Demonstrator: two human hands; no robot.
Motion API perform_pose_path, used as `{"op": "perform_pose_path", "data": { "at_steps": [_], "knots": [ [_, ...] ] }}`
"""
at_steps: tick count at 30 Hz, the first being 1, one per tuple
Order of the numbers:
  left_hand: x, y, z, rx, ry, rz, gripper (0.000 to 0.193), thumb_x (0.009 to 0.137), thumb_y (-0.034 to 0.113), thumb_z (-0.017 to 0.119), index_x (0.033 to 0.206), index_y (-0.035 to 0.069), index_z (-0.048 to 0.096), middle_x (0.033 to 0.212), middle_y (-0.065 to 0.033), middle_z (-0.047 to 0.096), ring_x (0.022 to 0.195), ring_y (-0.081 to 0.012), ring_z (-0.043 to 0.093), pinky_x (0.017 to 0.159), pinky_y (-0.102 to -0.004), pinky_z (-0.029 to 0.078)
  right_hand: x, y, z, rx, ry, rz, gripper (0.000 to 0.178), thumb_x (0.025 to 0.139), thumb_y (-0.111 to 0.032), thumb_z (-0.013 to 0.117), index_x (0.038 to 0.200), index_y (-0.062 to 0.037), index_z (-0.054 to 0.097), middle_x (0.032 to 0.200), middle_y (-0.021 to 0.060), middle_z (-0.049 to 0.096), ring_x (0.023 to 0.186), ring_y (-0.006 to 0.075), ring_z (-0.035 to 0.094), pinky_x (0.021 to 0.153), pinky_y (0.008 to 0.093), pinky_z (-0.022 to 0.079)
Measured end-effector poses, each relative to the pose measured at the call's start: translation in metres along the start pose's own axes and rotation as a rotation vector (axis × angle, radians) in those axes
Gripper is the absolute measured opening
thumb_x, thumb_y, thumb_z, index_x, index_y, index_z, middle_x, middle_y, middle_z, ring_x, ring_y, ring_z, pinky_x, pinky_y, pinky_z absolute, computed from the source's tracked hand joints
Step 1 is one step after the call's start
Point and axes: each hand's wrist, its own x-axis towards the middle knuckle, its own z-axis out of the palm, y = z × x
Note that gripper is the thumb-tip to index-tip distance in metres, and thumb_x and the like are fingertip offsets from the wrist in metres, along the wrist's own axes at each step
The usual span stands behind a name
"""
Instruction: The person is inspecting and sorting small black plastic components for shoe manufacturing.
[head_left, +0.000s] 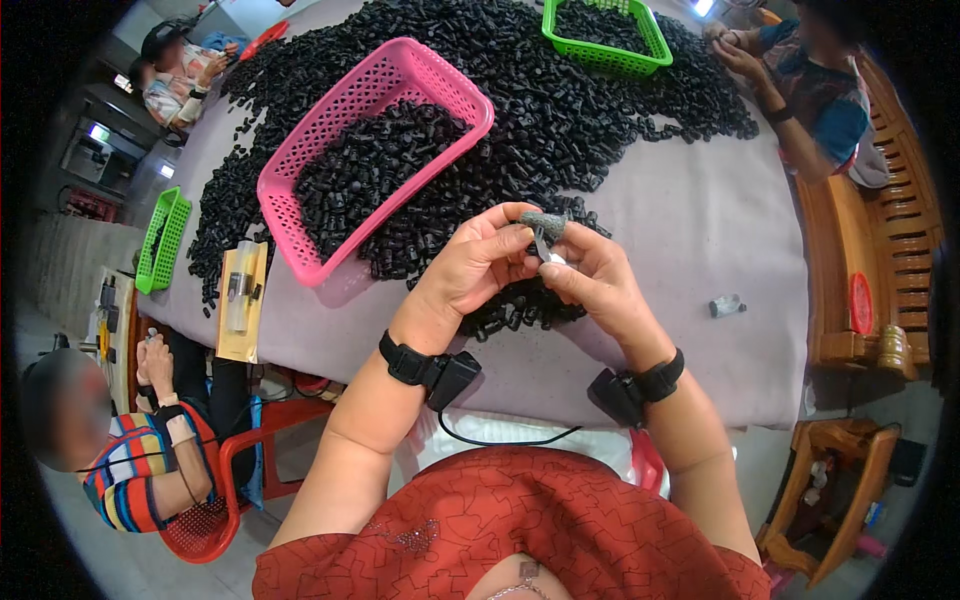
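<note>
Both hands meet above the counter [690, 230]. The left hand [470, 270] and right hand [590, 280] pinch one small black part [545, 225] with closed fingers; hold it steady, press gently

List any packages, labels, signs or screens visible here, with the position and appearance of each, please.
Flat packet: at the table's left edge, beside the pink basket; long yellowish backing card with a clear blister over a dark part.
Round red sign or disc: on the wooden furniture at the right; too small to tell more.
No screens.
</note>
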Motion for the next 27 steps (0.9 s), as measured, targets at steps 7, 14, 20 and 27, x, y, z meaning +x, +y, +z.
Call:
{"op": "perform_pose_path", "data": {
  "at_steps": [7,14,20,27],
  "knots": [
    [0.0,0.0,0.002,0.058,-0.06,-0.006,0.032,0.091,0.013,0.064,0.121,0.007,0.054,0.1,-0.0024,0.065,0.08,-0.0106,0.065,0.074,-0.0256,0.055,0.002,0.003,-0.012,0.013,0.031,0.057,0.039,0.089,-0.015,0.067,0.125,-0.0023,0.059,0.083,-0.0054,0.06,0.065,0.0012,0.046,0.055,0.0165,0.036],
    [0.002,-0.003,-0.003,0.03,-0.018,0.008,0.034,0.092,0.013,0.063,0.123,0.007,0.053,0.1,-0.0019,0.065,0.077,-0.0091,0.064,0.072,-0.025,0.054,0.001,0.001,-0.004,0.041,-0.003,0.034,0.041,0.088,-0.015,0.067,0.125,-0.0022,0.057,0.084,-0.004,0.061,0.064,0.0012,0.045,0.053,0.0166,0.035],
    [0.0,-0.002,-0.002,0.012,-0.045,-0.007,0.038,0.091,0.014,0.064,0.126,0.007,0.051,0.098,-0.0009,0.066,0.076,-0.0074,0.064,0.073,-0.0247,0.054,0.001,0.0,-0.005,0.022,-0.022,0.045,0.046,0.087,-0.014,0.068,0.13,-0.0028,0.054,0.091,-0.003,0.064,0.065,0.0009,0.046,0.053,0.0158,0.036],
    [0.002,-0.003,-0.004,0.001,-0.055,-0.005,0.037,0.091,0.012,0.063,0.126,0.006,0.051,0.1,-0.0023,0.065,0.077,-0.0088,0.063,0.072,-0.0247,0.054,0.002,-0.001,-0.004,-0.005,0.003,0.043,0.041,0.088,-0.014,0.067,0.125,-0.0026,0.057,0.086,-0.0027,0.064,0.063,0.0011,0.045,0.053,0.0161,0.035]
  ]
}}
